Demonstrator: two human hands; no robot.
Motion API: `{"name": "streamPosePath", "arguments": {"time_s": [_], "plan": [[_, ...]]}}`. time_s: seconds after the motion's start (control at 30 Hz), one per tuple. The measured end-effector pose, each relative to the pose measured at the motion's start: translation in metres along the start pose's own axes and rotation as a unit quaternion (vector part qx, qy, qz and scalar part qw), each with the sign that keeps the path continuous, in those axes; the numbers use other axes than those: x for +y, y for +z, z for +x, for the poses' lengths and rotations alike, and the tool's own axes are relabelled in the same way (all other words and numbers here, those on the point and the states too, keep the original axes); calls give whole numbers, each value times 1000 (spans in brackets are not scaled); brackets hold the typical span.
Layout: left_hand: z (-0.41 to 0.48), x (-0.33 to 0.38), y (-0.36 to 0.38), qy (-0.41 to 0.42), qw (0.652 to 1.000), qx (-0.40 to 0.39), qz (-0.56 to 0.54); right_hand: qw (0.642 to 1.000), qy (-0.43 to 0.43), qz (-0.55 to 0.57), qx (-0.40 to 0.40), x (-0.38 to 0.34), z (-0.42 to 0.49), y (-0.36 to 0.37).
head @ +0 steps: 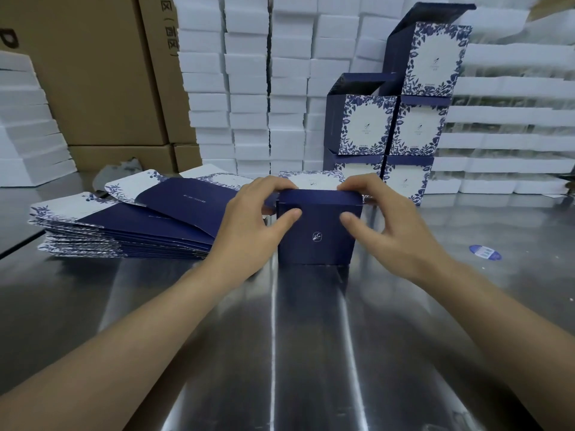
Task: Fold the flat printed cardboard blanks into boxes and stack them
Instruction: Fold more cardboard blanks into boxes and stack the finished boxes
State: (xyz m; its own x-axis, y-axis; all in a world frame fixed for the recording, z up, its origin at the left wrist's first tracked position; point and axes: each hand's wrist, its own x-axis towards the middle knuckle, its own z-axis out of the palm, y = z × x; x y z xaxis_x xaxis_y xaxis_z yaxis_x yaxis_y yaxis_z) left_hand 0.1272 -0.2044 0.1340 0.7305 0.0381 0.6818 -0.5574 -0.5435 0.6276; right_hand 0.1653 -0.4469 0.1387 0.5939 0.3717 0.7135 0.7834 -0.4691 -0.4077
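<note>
Nearest, a bare steel table (295,353) is crossed by both forearms. Between the hands, a dark navy box (317,234) is held upright on the table. It is gripped from the left by the left hand (252,225) and from the right by the right hand (389,225). Each thumb is pressed on the near face and the fingers are curled over the top edge. Just left of the left hand, a pile of flat blanks (124,231) is laid on the table. Right of the right hand, a round blue sticker (485,252) is seen. Beyond the right hand, folded boxes (413,135) are stacked in two columns, with the top lids open. Behind them, white foam blocks (249,88) are piled high, and brown cartons (93,73) are stacked far beyond the left hand.
</note>
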Motion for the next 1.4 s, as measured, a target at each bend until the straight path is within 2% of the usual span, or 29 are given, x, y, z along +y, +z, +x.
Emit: {"name": "streamPosePath", "arguments": {"time_s": [0.1, 0.17, 0.27, 0.4, 0.5, 0.63, 0.8, 0.9, 1.0, 1.07, 1.13, 1.2, 1.27, 1.33, 1.4], "plan": [[1, -1, -4, -47, 998, 12, -51, 998, 25, 49, 12, 7, 3, -3], [1, -1, -5, -63, 996, 11, -68, 1000, 16, -4, 13, 10, 4, -6], [1, 3, -4, -61, 995, 8, -73, 991, -57, -116, -19, 9, 4, -6], [3, 4, -9, -57, 995, 16, -75, 980, -101, -172, -31, 3, 6, -6], [7, 10, -18, -40, 994, 37, -92, 981, -113, -155, -20, -6, 7, -13], [12, 27, -25, -22, 982, 71, -174, 985, -143, -100, 1, -26, 10, -18], [6, 46, -17, 76, 982, 31, -171, 981, -175, -70, -51, -44, 8, -11], [2, 52, -5, 83, 980, 21, -177, 981, -167, -81, -56, -46, 9, -11], [1, 49, -2, 57, 984, 77, -150, 989, -138, -59, -14, -41, 11, -13], [0, 43, -5, 27, 984, 110, -138, 997, -77, 6, 14, -34, 9, -12], [0, 37, -8, -5, 983, 110, -147, 995, 8, 96, 31, -28, 6, -7], [-1, 30, -9, -25, 984, 79, -159, 980, 77, 180, 27, -24, 4, -1], [-4, 23, -8, -23, 985, 28, -167, 968, 108, 227, 3, -19, 0, 4], [-7, 16, -8, -4, 989, -15, -145, 963, 112, 242, -21, -14, -3, 7], [-8, 13, -7, 27, 997, -42, -61, 972, 110, 209, 2, -10, -4, 8]]}}
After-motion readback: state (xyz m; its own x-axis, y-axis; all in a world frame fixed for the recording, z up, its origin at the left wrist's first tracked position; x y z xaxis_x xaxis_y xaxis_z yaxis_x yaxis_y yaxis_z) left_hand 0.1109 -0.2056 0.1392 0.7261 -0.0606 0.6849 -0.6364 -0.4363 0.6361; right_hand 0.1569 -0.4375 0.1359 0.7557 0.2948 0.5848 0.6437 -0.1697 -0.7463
